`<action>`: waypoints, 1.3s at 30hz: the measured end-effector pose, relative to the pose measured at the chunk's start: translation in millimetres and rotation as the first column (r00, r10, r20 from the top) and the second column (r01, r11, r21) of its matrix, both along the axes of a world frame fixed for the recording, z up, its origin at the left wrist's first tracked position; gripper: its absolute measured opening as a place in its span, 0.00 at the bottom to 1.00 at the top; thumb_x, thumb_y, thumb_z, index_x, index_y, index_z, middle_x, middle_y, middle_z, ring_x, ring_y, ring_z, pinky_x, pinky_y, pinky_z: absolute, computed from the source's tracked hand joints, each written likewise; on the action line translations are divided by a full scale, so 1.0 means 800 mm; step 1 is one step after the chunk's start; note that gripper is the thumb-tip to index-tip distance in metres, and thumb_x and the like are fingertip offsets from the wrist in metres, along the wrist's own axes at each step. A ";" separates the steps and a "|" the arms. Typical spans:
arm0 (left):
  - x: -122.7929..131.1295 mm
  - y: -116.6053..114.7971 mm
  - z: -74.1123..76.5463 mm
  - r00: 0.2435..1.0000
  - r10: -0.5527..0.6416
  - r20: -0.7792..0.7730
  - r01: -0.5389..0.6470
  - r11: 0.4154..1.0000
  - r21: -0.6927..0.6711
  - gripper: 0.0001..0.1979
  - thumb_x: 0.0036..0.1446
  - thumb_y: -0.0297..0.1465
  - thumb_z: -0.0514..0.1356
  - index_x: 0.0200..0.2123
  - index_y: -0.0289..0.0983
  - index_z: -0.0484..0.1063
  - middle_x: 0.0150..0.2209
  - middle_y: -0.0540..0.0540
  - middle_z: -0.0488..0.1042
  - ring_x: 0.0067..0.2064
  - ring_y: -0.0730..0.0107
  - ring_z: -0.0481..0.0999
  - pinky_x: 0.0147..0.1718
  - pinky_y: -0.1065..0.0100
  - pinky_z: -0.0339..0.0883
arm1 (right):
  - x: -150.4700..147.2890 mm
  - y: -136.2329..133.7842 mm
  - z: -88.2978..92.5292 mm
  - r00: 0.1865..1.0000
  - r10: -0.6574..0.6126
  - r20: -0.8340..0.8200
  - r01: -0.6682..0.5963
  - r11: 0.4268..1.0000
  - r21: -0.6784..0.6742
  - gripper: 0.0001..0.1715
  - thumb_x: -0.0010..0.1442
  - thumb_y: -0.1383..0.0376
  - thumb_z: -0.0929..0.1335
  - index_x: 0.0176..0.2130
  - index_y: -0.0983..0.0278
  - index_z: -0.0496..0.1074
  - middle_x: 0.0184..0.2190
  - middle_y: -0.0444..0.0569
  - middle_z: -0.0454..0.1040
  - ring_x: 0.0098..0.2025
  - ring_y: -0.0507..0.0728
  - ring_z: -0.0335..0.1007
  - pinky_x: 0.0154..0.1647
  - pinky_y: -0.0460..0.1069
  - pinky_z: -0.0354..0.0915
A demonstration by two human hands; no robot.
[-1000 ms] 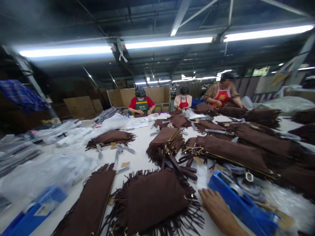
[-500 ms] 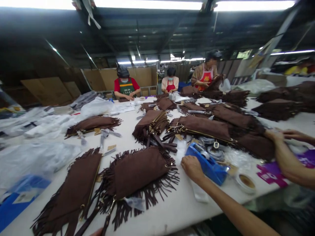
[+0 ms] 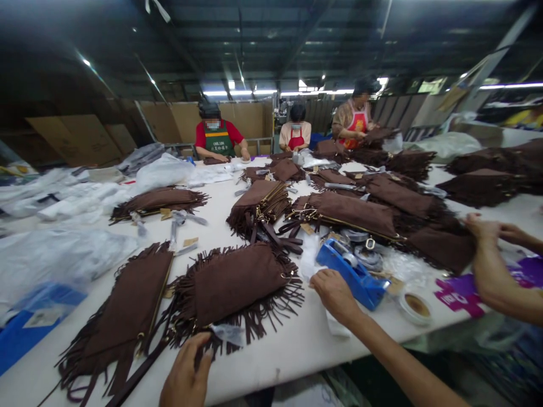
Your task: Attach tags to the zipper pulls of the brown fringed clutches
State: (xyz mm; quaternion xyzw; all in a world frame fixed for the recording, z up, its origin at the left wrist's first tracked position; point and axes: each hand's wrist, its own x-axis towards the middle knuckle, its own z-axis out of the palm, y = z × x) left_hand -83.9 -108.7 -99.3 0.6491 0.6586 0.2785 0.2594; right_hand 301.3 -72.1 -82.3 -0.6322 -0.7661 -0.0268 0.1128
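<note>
A brown fringed bag (image 3: pixel 237 282) lies flat in front of me on the white table (image 3: pixel 263 373). My left hand (image 3: pixel 189 370) is at its lower left corner by the clasp, thumb and fingers apart, nothing visible between them. Close to the right of the bag, my right hand (image 3: pixel 333 291) rests beside a blue tape dispenser (image 3: pixel 354 274) over white sheets (image 3: pixel 337 325); its fingers are bent together, and what they hold, if anything, is hidden. Another fringed bag (image 3: pixel 127 308) with a long strap lies at the left.
Stacked brown bags (image 3: pixel 352 215) fill the middle and right. Plastic wrapping (image 3: pixel 63 260) and a blue packet (image 3: pixel 38 322) lie at the left. A tape roll (image 3: pixel 414 308) sits near the front edge. Another person's hands (image 3: pixel 487 232) are at the right; three people work opposite.
My left hand has risen into view from the bottom edge to the bag's clasp. My right hand has stayed beside the dispenser. The camera view has shifted slightly.
</note>
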 end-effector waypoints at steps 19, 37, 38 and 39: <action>0.017 -0.050 0.025 0.782 0.054 0.621 0.256 0.881 -0.399 0.09 0.45 0.33 0.65 0.24 0.32 0.75 0.24 0.47 0.74 0.28 0.69 0.68 0.30 0.69 0.58 | -0.147 -0.033 -0.004 0.384 -0.284 -0.879 -0.428 0.788 -0.442 0.19 0.54 0.50 0.69 0.33 0.63 0.68 0.27 0.43 0.69 0.28 0.52 0.63 0.28 0.46 0.61; -0.142 -0.209 -0.029 0.606 0.505 0.615 0.068 0.737 -0.673 0.23 0.47 0.49 0.66 0.26 0.33 0.69 0.22 0.50 0.72 0.21 0.73 0.70 0.23 0.72 0.55 | -0.298 -0.042 -0.040 0.550 -0.178 -0.816 -0.549 0.658 -0.515 0.20 0.60 0.50 0.64 0.28 0.62 0.69 0.22 0.42 0.68 0.25 0.52 0.62 0.26 0.45 0.58; -0.147 -0.217 -0.028 0.617 0.488 0.617 0.079 0.743 -0.665 0.23 0.50 0.49 0.63 0.27 0.33 0.69 0.23 0.49 0.73 0.22 0.72 0.72 0.24 0.72 0.57 | -0.305 -0.045 -0.042 0.543 -0.196 -0.816 -0.563 0.637 -0.527 0.19 0.60 0.51 0.64 0.28 0.63 0.69 0.22 0.41 0.67 0.24 0.51 0.62 0.25 0.45 0.57; -0.151 -0.226 -0.027 0.635 0.464 0.618 0.094 0.748 -0.658 0.23 0.53 0.50 0.61 0.28 0.33 0.70 0.25 0.48 0.74 0.23 0.71 0.73 0.26 0.71 0.58 | -0.313 -0.048 -0.044 0.542 -0.208 -0.814 -0.571 0.619 -0.539 0.18 0.60 0.52 0.64 0.29 0.63 0.69 0.21 0.40 0.66 0.24 0.51 0.61 0.24 0.45 0.56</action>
